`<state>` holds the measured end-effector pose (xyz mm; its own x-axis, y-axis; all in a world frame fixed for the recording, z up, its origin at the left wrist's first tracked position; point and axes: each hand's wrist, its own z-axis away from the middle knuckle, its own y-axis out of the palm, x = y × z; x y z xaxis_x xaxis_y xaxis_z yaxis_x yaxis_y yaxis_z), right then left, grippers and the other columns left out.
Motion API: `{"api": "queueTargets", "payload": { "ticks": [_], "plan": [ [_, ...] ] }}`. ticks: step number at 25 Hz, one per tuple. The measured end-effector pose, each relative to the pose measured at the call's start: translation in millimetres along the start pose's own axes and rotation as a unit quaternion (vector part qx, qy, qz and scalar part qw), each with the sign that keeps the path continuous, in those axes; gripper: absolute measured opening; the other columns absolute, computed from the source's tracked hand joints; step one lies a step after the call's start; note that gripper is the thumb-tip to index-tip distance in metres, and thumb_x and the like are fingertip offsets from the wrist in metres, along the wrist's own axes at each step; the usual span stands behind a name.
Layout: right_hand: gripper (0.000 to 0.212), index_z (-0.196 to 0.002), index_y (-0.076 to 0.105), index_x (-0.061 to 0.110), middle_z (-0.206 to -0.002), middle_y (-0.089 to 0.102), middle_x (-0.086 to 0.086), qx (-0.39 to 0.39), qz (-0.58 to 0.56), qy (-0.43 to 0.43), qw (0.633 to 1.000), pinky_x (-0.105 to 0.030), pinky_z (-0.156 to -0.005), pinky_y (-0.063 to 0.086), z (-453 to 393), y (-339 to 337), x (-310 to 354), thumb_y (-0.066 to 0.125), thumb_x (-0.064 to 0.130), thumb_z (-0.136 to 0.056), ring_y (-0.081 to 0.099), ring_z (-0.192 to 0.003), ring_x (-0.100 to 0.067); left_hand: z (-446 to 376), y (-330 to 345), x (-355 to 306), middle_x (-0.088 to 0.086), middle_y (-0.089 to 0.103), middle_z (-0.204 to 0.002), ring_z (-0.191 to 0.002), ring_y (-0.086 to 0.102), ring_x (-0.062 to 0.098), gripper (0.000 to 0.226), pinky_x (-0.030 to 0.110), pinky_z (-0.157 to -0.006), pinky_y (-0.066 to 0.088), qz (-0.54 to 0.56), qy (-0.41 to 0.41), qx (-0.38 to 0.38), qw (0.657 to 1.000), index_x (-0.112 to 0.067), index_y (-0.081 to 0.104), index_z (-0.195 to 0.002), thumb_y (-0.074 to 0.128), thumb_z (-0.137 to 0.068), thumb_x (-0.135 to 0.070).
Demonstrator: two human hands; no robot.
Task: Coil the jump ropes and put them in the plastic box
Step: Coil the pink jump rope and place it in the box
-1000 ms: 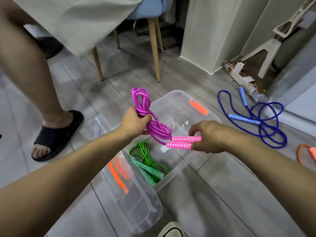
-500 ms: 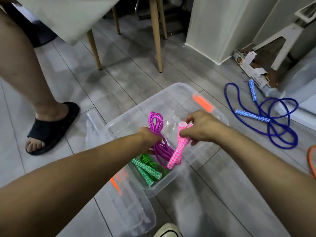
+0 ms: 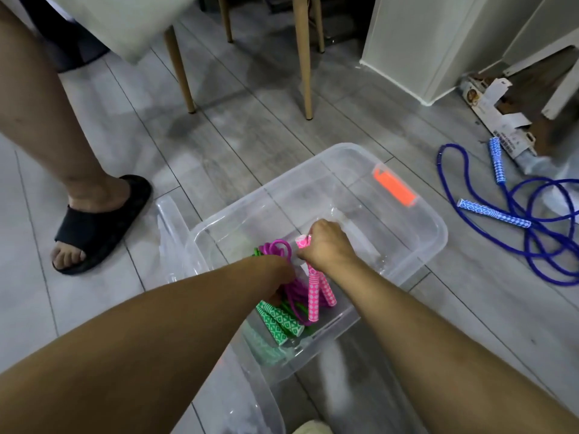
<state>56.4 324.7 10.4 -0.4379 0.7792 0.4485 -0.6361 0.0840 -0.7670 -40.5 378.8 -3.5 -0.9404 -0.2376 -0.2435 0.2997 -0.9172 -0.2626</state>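
Fingers point(image 3: 316, 242) curled round pink rope point(image 3: 313, 289), lowering into box point(image 3: 438, 242) beside green rope point(image 3: 279, 321); blue rope point(image 3: 513, 214) uncoiled on floor.

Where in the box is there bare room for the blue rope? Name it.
Free: the far half of the plastic box, between the orange latch and the right hand. Crowded: the near corner, with the green rope, pink rope and both hands.

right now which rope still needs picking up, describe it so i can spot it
Start at the clear plastic box on the floor. Look right of it: the blue rope sprawls loose on the boards, uncoiled, with blue-and-white patterned handles, unlike the pink and green ones in the box.
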Motion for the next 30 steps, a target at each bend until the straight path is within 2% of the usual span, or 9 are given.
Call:
{"api": "queueTargets", "payload": {
  "ticks": [2,4,7,9,11,15,20,23,30],
  "plan": [
    [0.039,-0.102,0.069,0.003,-0.108,0.069,-0.019,0.048,-0.019,-0.007,0.999,-0.029,-0.077,0.046,-10,16,3,0.081,0.028,-0.075,0.066,-0.102,-0.029,8,-14,-9,0.025,0.062,-0.125,-0.113,0.063,0.035,0.027,0.039,-0.091,0.054,-0.11,0.014,-0.004,0.994,0.009,0.056,-0.119,0.048,-0.101,-0.009],
    [0.042,-0.114,0.069,0.005,-0.119,0.068,-0.018,0.118,0.02,-0.029,0.992,-0.031,-0.088,0.049,-14,34,3,0.076,0.028,-0.08,0.064,-0.108,-0.021,25,-32,-24,0.021,0.064,-0.122,-0.115,0.063,0.032,0.014,0.033,-0.088,0.053,-0.227,0.071,-0.054,0.97,0.005,0.059,-0.099,0.047,-0.099,-0.004],
    [0.064,-0.144,0.044,0.01,-0.144,0.046,-0.014,0.169,0.163,-0.027,0.972,-0.04,-0.107,0.043,-10,52,-5,0.064,0.032,-0.088,0.048,-0.13,-0.034,32,-51,-37,0.016,0.061,-0.125,-0.115,0.061,0.034,0.031,0.037,-0.089,0.05,-0.437,0.249,-0.212,0.838,-0.007,0.057,-0.121,0.056,-0.09,-0.003],
    [0.066,-0.153,0.028,0.017,-0.152,0.035,-0.01,0.212,0.21,-0.008,0.954,-0.048,-0.112,0.037,-8,57,-12,0.054,0.031,-0.094,0.036,-0.139,-0.036,21,-44,-28,0.008,0.048,-0.141,-0.126,0.05,0.032,0.053,0.04,-0.099,0.045,-0.557,0.336,-0.132,0.748,-0.021,0.044,-0.142,0.054,-0.092,-0.006],
    [0.064,-0.155,0.026,0.021,-0.156,0.034,-0.005,0.259,0.225,0.013,0.939,-0.05,-0.113,0.033,-8,56,-15,0.049,0.027,-0.095,0.033,-0.144,-0.032,4,-32,-15,0.001,0.03,-0.156,-0.139,0.035,0.033,0.067,0.046,-0.105,0.04,-0.67,0.32,-0.065,0.667,-0.028,0.025,-0.153,0.052,-0.095,-0.01],
    [0.065,-0.156,0.021,0.018,-0.16,0.03,-0.006,0.307,0.276,0.029,0.91,-0.054,-0.114,0.025,-1,46,-18,0.047,0.036,-0.099,0.028,-0.147,-0.032,-14,-22,-5,-0.002,0.005,-0.165,-0.15,0.008,0.034,0.075,0.057,-0.108,0.033,-0.715,0.231,-0.082,0.654,-0.027,0.006,-0.157,0.05,-0.098,-0.016],
    [0.06,-0.14,0.047,0.019,-0.121,0.055,-0.005,0.346,0.324,0.048,0.879,-0.053,-0.105,0.044,-4,37,-28,0.067,0.031,-0.085,0.057,-0.118,-0.029,-23,-20,1,0.0,0.015,-0.162,-0.145,0.018,0.038,0.082,0.061,-0.104,0.036,-0.739,0.208,-0.067,0.637,-0.03,0.01,-0.156,0.06,-0.092,-0.016],
    [0.06,-0.146,0.038,0.022,-0.138,0.052,-0.004,0.333,0.349,0.042,0.875,-0.053,-0.11,0.037,-1,33,-27,0.06,0.029,-0.091,0.051,-0.128,-0.03,-22,-21,1,0.002,0.012,-0.163,-0.146,0.016,0.038,0.087,0.061,-0.105,0.037,-0.736,0.201,-0.067,0.643,-0.033,0.008,-0.156,0.062,-0.091,-0.014],
    [0.063,-0.148,0.033,0.021,-0.139,0.049,-0.007,0.085,0.302,-0.095,0.945,-0.042,-0.101,0.037,6,8,-45,0.059,0.028,-0.092,0.049,-0.126,-0.029,-28,-18,1,0.002,0.017,-0.161,-0.146,0.021,0.034,0.074,0.06,-0.104,0.037,-0.694,0.216,-0.085,0.681,-0.029,0.014,-0.155,0.054,-0.094,-0.019]
  ]
}}
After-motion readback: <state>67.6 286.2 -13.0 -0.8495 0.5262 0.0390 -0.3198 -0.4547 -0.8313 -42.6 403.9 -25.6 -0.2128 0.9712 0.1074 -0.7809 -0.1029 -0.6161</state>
